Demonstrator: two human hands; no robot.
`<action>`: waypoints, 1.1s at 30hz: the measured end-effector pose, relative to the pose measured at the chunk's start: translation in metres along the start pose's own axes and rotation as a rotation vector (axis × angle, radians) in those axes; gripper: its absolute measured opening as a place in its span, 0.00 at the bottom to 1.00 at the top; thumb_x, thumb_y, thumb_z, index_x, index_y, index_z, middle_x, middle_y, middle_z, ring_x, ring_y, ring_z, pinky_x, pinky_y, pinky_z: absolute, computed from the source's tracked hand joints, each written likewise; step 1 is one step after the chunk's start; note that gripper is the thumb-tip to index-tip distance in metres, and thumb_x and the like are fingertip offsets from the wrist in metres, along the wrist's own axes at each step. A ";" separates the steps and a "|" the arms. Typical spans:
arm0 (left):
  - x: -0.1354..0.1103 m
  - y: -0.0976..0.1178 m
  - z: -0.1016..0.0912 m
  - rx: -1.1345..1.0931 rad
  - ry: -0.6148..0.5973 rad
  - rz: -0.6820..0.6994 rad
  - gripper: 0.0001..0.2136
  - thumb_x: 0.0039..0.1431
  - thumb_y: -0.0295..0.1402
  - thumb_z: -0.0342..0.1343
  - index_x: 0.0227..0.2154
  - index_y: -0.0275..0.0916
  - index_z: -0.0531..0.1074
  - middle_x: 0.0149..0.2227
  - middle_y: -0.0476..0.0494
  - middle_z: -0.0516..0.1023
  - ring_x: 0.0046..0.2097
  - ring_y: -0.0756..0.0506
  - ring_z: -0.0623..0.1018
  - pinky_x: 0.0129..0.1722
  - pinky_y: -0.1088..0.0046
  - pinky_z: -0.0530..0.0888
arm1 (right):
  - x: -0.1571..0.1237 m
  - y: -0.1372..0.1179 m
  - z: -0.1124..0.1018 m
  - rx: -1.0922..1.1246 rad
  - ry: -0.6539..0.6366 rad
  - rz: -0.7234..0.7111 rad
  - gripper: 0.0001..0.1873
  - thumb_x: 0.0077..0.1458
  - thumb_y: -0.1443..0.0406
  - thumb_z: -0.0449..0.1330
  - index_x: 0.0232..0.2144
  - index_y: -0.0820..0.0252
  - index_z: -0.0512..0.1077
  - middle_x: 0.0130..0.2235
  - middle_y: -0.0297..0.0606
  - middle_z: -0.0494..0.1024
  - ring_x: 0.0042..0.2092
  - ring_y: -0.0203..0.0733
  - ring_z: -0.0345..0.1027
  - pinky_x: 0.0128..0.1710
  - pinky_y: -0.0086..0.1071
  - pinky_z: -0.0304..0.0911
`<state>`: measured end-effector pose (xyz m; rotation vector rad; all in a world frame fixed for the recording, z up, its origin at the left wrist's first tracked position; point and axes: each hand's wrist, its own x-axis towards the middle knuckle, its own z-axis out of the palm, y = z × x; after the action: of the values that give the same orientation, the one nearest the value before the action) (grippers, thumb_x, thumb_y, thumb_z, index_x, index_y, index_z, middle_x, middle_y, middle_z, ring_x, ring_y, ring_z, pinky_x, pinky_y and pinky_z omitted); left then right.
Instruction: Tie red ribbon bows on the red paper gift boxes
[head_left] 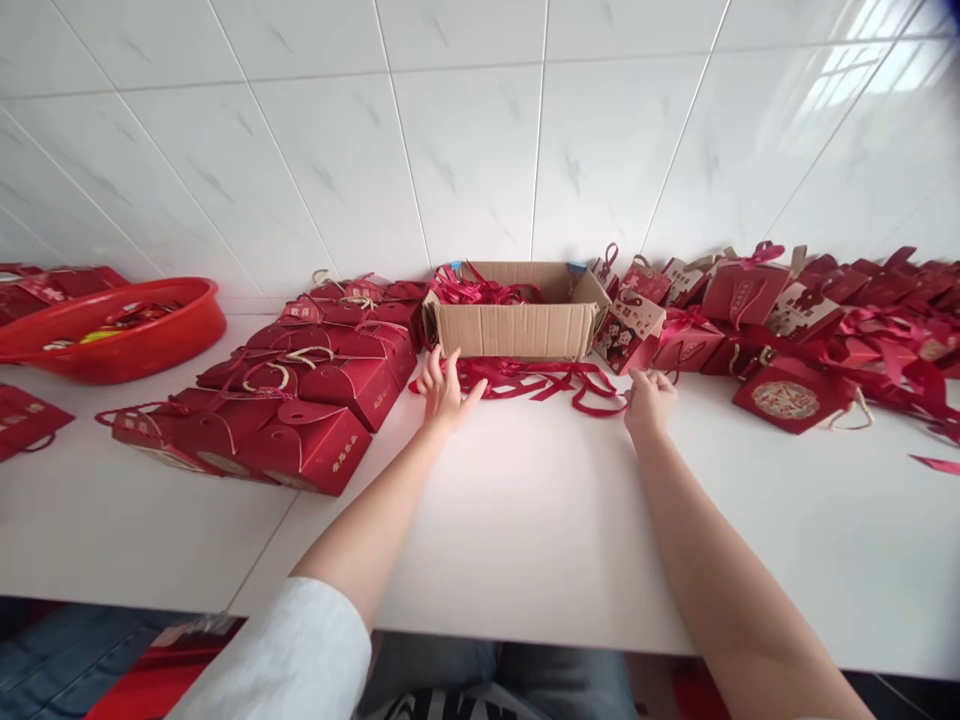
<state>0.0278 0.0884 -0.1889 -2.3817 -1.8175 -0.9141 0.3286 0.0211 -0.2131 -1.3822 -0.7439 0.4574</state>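
Red ribbons (559,380) lie in a loose, tangled strip on the white table, just in front of an open cardboard box (514,330). My left hand (444,392) is at the left end of the ribbons, fingers spread, with nothing gripped in it. At the right end, my right hand (649,398) is closed in a pinch on a ribbon, whose loop runs up to the fingers. More red ribbon (480,287) is heaped inside the cardboard box.
Rows of red gift boxes (300,440) with cord handles stand at left. Many more small gift boxes (742,295), some with ribbon bows, crowd the right. A red plastic basin (112,365) holds small wrapped items. A white tiled wall (465,150) rises behind the table (525,540).
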 end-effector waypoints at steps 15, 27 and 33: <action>-0.004 -0.015 -0.002 -0.508 0.290 -0.236 0.14 0.46 0.29 0.55 0.31 0.45 0.53 0.44 0.38 0.59 0.54 0.37 0.62 0.56 0.54 0.62 | 0.008 -0.010 -0.007 0.130 -0.149 -0.337 0.34 0.53 0.40 0.49 0.16 0.56 0.40 0.14 0.21 0.41 0.12 0.27 0.34 0.03 0.22 0.40; 0.010 -0.031 -0.021 -1.524 -0.210 -0.482 0.18 0.49 0.38 0.51 0.16 0.41 0.47 0.16 0.55 0.48 0.19 0.52 0.55 0.19 0.73 0.60 | -0.004 0.018 -0.023 -1.229 0.492 -0.679 0.27 0.52 0.86 0.51 0.15 0.60 0.45 0.17 0.19 0.36 0.13 0.17 0.22 0.08 0.11 0.31; 0.011 -0.051 -0.025 -1.984 -0.340 -0.658 0.23 0.55 0.35 0.51 0.16 0.39 0.41 0.16 0.56 0.39 0.19 0.54 0.44 0.17 0.76 0.50 | -0.042 -0.001 -0.005 -0.642 0.922 0.399 0.30 0.66 0.56 0.32 0.19 0.63 0.57 0.18 0.22 0.41 0.16 0.17 0.23 0.17 0.14 0.28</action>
<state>-0.0267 0.1058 -0.1801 -2.0418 -1.9855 -4.0210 0.3027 -0.0110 -0.2204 -2.1125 0.1860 -0.1719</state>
